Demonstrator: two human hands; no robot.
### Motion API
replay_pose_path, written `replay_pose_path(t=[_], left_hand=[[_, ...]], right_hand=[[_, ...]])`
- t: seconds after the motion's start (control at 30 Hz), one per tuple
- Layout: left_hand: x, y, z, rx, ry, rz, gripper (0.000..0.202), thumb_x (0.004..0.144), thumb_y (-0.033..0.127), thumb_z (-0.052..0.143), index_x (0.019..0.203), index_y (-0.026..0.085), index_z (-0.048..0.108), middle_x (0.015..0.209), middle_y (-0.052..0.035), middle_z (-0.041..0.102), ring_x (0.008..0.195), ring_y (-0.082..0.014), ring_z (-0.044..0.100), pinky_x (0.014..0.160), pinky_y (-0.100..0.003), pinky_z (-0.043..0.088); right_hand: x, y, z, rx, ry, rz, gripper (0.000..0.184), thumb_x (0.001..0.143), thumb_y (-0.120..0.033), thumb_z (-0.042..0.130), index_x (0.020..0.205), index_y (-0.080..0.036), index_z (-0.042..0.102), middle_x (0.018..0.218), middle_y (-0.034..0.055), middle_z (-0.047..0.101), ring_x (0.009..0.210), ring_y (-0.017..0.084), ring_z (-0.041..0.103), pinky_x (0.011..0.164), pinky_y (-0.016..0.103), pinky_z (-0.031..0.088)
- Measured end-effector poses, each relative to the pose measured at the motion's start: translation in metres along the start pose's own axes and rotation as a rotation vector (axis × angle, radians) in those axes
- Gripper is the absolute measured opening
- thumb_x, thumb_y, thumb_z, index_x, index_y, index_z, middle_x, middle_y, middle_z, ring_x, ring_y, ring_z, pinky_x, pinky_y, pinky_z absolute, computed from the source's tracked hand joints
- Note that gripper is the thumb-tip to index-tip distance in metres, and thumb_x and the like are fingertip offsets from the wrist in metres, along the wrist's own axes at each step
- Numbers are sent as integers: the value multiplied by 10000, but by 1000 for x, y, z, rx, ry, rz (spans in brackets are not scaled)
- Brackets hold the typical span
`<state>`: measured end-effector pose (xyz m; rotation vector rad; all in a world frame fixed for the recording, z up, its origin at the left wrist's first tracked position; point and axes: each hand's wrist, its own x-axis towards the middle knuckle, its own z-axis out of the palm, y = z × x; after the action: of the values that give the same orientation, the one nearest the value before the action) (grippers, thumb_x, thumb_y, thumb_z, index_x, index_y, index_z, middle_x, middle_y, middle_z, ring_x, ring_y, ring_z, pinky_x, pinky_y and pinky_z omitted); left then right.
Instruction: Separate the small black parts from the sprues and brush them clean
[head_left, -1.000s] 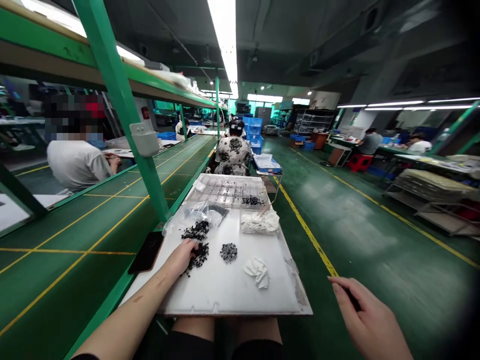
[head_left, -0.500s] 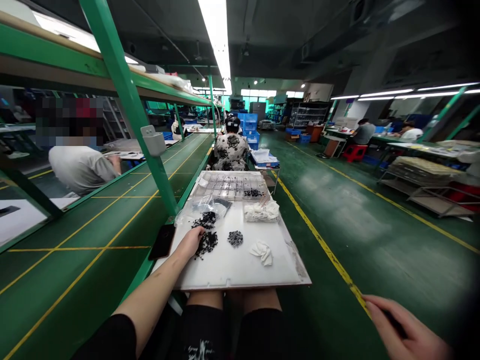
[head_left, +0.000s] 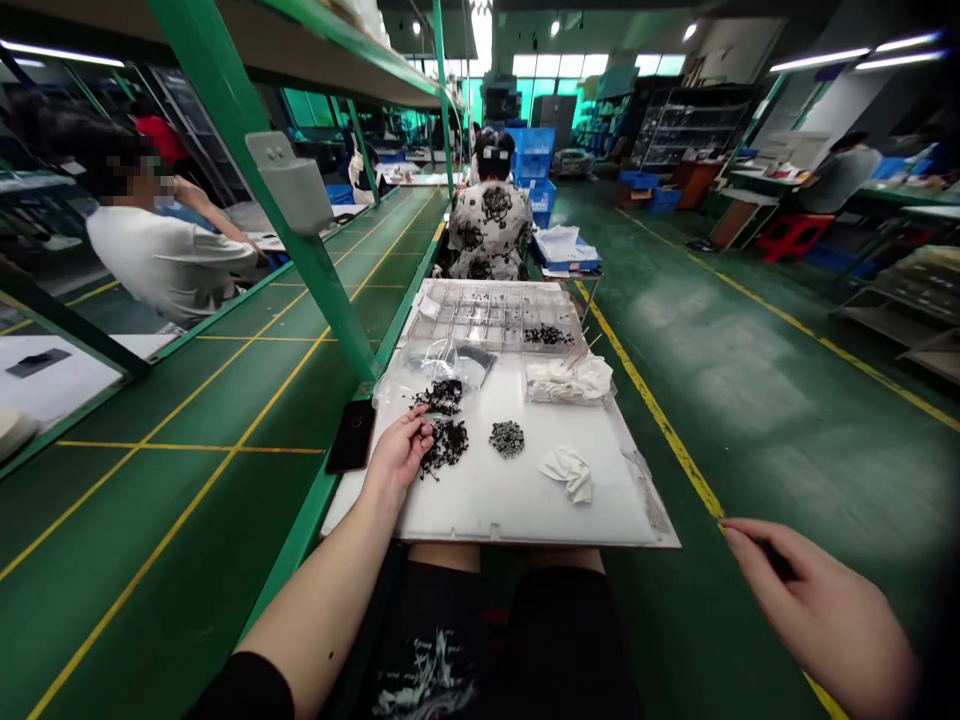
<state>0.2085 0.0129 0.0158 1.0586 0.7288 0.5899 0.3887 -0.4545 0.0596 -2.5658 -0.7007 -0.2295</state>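
My left hand (head_left: pixel 403 445) is at the left edge of a pile of small black parts (head_left: pixel 448 445), fingers curled and thumb drawn in. Whatever lies between its fingertips is too small to name. Off to the right, beyond the board and above the floor, my right hand (head_left: pixel 814 600) is closed in a pinch of thumb and forefinger; I cannot make out what it holds. A second heap of black parts (head_left: pixel 444 396) spills by a clear plastic bag (head_left: pixel 409 370). Small grey ring-like pieces (head_left: pixel 507 439) form a pile mid-board.
On the white board (head_left: pixel 465 505) lie a crumpled white cloth (head_left: pixel 568 472), a tub of white material with sticks (head_left: pixel 568 380) and a clear compartment tray (head_left: pixel 480 312). A phone (head_left: pixel 351 437) rests by a green post (head_left: pixel 300 250). Co-workers sit ahead (head_left: pixel 491 225) and left (head_left: pixel 165 250).
The view has tipped downward. My left hand has rolled, its palm side now showing beside the black pile. My right hand stays pinched. The person at left has raised a hand.
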Motion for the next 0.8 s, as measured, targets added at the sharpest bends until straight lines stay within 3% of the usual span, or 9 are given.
replay_pose_path(t=[0.17, 0.23, 0.3, 0.4, 0.5, 0.63, 0.8], left_hand=[[-68, 7, 34, -171, -131, -49, 164, 990, 259, 732, 1093, 140, 686, 823, 25, 636, 575, -72, 525, 482, -178, 426], [-103, 8, 54, -196, -207, -98, 203, 907, 251, 832, 998, 121, 705, 760, 16, 630, 548, -49, 472, 487, -163, 355], [-133, 10, 71, -201, -270, -155, 226, 884, 285, 868, 953, 134, 715, 709, 14, 623, 571, -60, 500, 530, -172, 369], [-162, 12, 89, -203, -352, -209, 216, 883, 293, 877, 950, 147, 733, 693, 17, 625, 604, -67, 516, 564, -178, 385], [-172, 13, 98, -219, -429, -219, 171, 908, 254, 855, 967, 172, 716, 722, 36, 628, 627, -55, 515, 584, -164, 398], [-173, 16, 103, -236, -487, -219, 177, 928, 229, 831, 972, 193, 664, 776, 49, 634, 652, -53, 538, 599, -162, 429], [-172, 13, 101, -165, -510, -241, 214, 946, 258, 813, 997, 220, 609, 845, 47, 657, 644, -56, 539, 580, -175, 429]], right_hand=[[20, -76, 17, 224, -202, -201, 345, 1001, -511, 581, 953, -237, 784, 969, 72, 806, 844, 244, 761, 715, 337, 580], [22, -109, 20, 323, -247, -297, 249, 1010, -429, 620, 1014, -236, 778, 953, 59, 799, 839, 224, 755, 730, 325, 576], [22, -137, 20, 464, -270, -373, 156, 991, -339, 671, 1064, -231, 757, 866, 29, 754, 731, 174, 703, 667, 289, 550], [22, -166, 16, 703, -340, -459, 214, 959, -230, 717, 1173, -230, 722, 786, -14, 644, 651, 118, 596, 596, 242, 493], [22, -177, 12, 852, -374, -504, 257, 936, -163, 745, 1186, -221, 737, 853, -4, 649, 653, 87, 565, 577, 215, 469], [25, -176, 13, 901, -390, -529, 174, 927, -97, 742, 1060, -200, 783, 935, 30, 712, 742, 87, 651, 628, 201, 515], [26, -170, 18, 915, -443, -583, 221, 950, -99, 723, 1132, -214, 772, 971, 42, 733, 820, 109, 699, 673, 209, 558]])
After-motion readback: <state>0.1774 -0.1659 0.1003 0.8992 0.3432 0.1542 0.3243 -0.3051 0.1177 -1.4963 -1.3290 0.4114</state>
